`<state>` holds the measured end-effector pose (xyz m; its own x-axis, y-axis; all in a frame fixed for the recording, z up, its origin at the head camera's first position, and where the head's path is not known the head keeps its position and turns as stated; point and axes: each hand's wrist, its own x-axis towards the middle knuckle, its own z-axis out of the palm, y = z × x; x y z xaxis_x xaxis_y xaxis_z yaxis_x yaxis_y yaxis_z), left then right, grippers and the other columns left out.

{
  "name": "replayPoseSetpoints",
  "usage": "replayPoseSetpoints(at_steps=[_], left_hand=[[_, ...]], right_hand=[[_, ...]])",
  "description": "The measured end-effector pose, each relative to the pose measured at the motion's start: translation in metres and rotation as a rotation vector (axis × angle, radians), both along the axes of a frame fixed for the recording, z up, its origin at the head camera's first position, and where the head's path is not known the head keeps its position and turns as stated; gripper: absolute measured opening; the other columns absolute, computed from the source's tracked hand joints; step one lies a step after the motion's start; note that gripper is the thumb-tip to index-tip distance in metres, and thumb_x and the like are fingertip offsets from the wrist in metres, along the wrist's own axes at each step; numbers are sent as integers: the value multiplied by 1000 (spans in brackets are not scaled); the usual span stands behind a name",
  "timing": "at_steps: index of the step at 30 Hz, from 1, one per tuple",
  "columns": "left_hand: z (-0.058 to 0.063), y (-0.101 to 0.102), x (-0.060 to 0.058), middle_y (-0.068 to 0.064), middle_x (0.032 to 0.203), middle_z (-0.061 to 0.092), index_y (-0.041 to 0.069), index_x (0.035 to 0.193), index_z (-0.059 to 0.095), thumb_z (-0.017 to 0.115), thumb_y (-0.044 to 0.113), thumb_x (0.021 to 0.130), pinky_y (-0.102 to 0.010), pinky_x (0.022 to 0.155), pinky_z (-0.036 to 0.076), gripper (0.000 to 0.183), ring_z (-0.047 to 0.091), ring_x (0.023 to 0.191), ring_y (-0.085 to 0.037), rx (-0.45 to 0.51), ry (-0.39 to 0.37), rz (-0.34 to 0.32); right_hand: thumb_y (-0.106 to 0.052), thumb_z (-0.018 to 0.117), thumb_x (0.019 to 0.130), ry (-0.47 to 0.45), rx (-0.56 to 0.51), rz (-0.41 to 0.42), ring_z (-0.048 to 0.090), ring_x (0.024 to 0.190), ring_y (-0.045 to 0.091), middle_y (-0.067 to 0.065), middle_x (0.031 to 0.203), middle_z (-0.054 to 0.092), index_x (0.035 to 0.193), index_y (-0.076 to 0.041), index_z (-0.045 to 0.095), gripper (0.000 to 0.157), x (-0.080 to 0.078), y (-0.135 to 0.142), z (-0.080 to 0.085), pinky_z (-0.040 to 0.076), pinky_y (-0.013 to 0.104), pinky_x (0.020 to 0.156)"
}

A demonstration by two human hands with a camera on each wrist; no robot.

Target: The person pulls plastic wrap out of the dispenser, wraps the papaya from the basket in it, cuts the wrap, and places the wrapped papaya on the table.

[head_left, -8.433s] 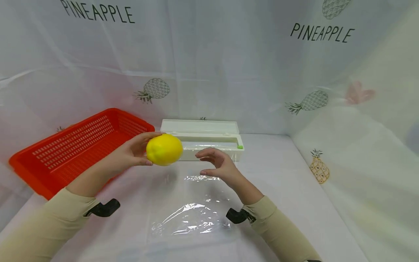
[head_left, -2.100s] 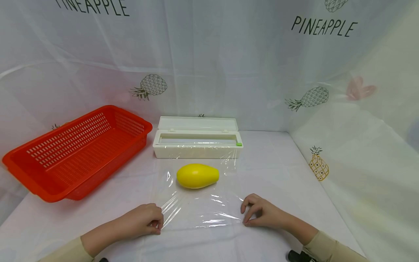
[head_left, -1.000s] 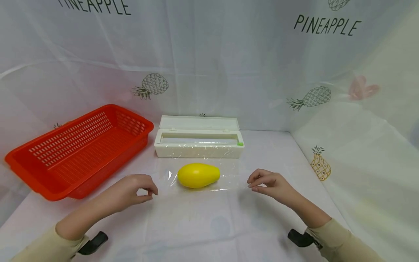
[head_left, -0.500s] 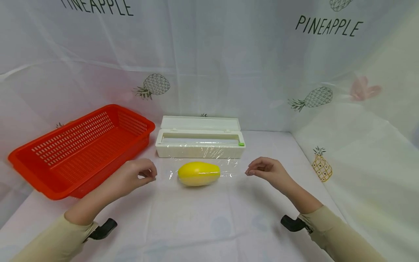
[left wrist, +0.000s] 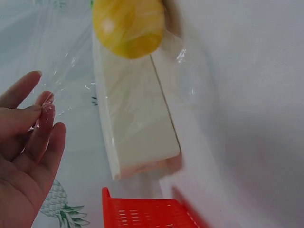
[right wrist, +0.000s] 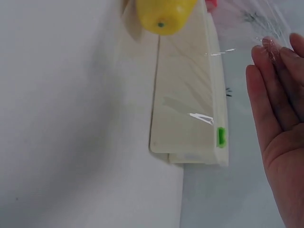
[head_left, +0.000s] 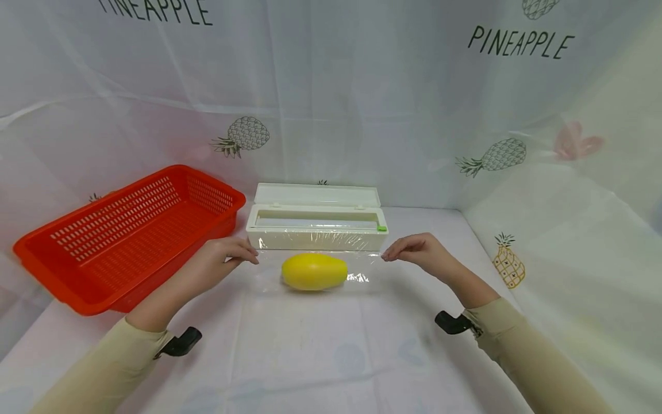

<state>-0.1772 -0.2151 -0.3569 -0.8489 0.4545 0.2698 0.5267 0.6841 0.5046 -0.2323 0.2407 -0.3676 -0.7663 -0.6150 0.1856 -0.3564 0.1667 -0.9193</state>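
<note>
A yellow papaya [head_left: 314, 272] lies on its side on the white cloth, just in front of the white cling film dispenser [head_left: 318, 239]. Clear cling film [head_left: 358, 278] comes from the dispenser and folds back over the fruit. My left hand [head_left: 211, 261] pinches one corner of the film between thumb and fingers; its crumpled edge shows at the fingers in the left wrist view. The other corner is pinched by my right hand [right wrist: 285, 118], palm facing its camera. Both hands are raised, one to each side of the papaya and near the dispenser's front.
A red slotted basket [head_left: 129, 287] stands at the left, close to my left forearm. The dispenser's lid [head_left: 318, 195] is raised, and a green slider [head_left: 381, 228] sits at its right end. A pineapple-print curtain [head_left: 331, 103] hangs behind.
Earlier my left hand carried the papaya, which now lies on the film. Both hands then took the film's near corners and moved them up and away from me, over the fruit towards the dispenser.
</note>
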Motion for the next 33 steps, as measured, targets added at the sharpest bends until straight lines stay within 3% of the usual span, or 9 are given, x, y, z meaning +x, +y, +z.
replayPoseSetpoints(at_steps=[6,12,18,23,33], left_hand=[[-5,2,-11,-4,104,71,11,107,76,64,-6,90,-42,83,55,27,65,98,-25,20,-48,12],[-7,4,-21,-6,109,70,10,113,74,63,1,93,-42,85,55,25,65,99,-25,49,-107,45],[-10,4,-33,-11,111,69,7,119,71,62,2,94,-43,87,54,27,65,101,-29,90,-197,78],[-17,4,-43,-14,108,70,4,118,70,61,0,94,-44,88,53,26,65,99,-33,127,-232,84],[-36,6,-62,-18,108,68,2,123,66,57,0,96,-48,87,53,29,60,94,-35,155,-391,122]], right_hand=[[10,56,93,44,65,58,66,98,24,22,105,66,101,12,69,15,-14,-2,1,53,37,88],[-3,62,94,-24,160,-52,66,99,22,19,110,66,113,8,67,23,-24,-6,3,50,43,94],[-11,67,93,-66,165,-118,64,103,23,22,115,64,117,7,66,30,-33,-10,1,49,36,96],[-19,71,91,-107,184,-179,64,102,21,19,114,67,117,4,67,34,-39,-16,-6,47,40,98],[-12,69,91,-183,175,-235,66,96,22,14,110,69,116,3,68,29,-50,-25,-23,50,32,93]])
